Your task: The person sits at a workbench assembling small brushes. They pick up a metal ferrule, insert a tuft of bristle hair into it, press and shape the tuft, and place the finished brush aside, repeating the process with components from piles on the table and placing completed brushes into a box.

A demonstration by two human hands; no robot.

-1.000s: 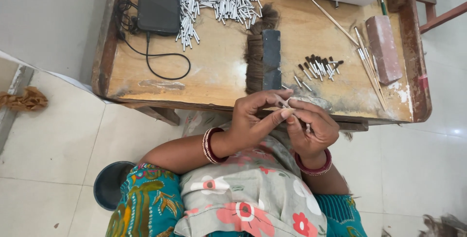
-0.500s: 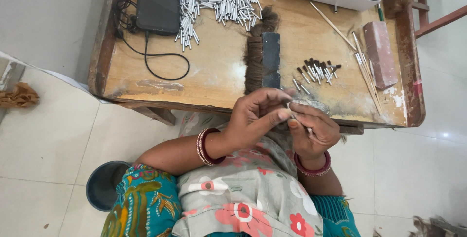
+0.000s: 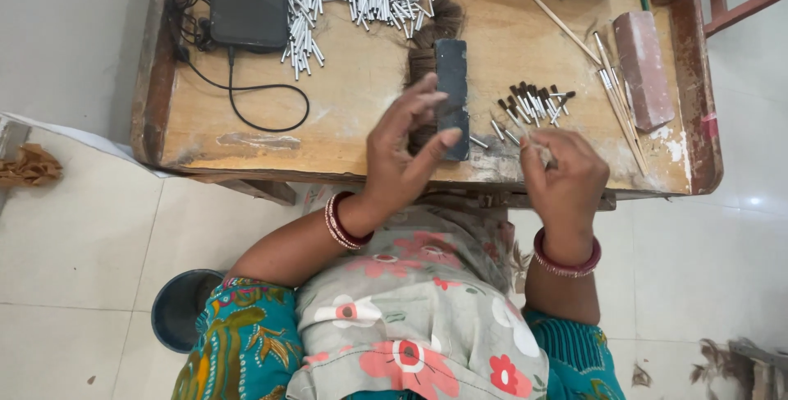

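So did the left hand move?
Yes. The left hand left the right hand and went forward onto the table, fingertips by the dark block.

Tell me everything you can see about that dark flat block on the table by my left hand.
The dark block is a flat, narrow, grey-black rectangle, matte like stone or rubber. It lies lengthwise on the wooden table, running from mid-table toward the near edge. It rests on a bundle of brown hair that sticks out beyond its far end. The left hand reaches over its near end, fingers spread; whether they touch it is unclear.
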